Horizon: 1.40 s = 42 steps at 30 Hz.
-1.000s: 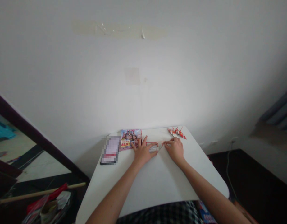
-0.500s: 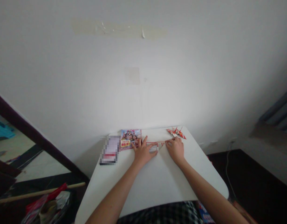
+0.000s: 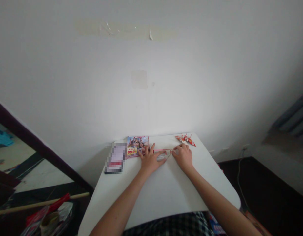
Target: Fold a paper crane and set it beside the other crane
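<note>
A folded piece of printed paper (image 3: 162, 155) with a red edge lies flat on the white table (image 3: 163, 193), its right end narrowing to a point. My left hand (image 3: 150, 160) rests on its left part with fingers spread, the thumb and index finger framing the print. Part of the paper is hidden under that hand. At the pointed right end, my right hand (image 3: 183, 156) has thumb and fingertips pressed together on the paper. Just beyond it sit red-and-white folded paper cranes (image 3: 186, 140).
Left of my hands lies a colourful printed flyer (image 3: 136, 144), touching a pixelated phone (image 3: 115, 159). A plain wall (image 3: 151, 108) rises behind the table. On the floor at left are a wooden stick (image 3: 43, 204) and a bin (image 3: 50, 223) with rubbish. A cable (image 3: 240, 177) hangs at right.
My right hand's fingertips slid right to the paper's tip, then came back slightly left onto it. My left hand stays in place, fingers spread.
</note>
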Motion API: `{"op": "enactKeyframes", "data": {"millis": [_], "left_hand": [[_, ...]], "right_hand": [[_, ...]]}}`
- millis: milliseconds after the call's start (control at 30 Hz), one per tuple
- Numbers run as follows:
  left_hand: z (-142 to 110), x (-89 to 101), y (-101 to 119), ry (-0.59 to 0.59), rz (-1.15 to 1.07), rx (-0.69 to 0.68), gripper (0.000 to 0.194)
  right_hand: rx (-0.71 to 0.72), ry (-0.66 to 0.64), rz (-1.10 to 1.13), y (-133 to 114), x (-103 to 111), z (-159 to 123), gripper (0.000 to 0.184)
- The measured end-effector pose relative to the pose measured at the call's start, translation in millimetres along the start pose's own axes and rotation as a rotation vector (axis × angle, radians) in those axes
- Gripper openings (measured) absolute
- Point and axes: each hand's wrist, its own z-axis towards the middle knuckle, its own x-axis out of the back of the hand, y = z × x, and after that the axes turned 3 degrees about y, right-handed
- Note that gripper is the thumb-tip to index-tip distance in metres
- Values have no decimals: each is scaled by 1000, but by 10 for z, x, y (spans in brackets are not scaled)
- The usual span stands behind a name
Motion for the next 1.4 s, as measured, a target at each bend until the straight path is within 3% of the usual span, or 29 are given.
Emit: {"op": "enactKeyframes", "data": {"millis": [867,1400], "left_hand": [[-31,33,-2,21,-47,8,48],[-24,-9,-20,31,-21,8,49]], "right_hand": [[82,-43,62,31,5,3,23],[112,-95,73,52,-31,-56,42]]}}
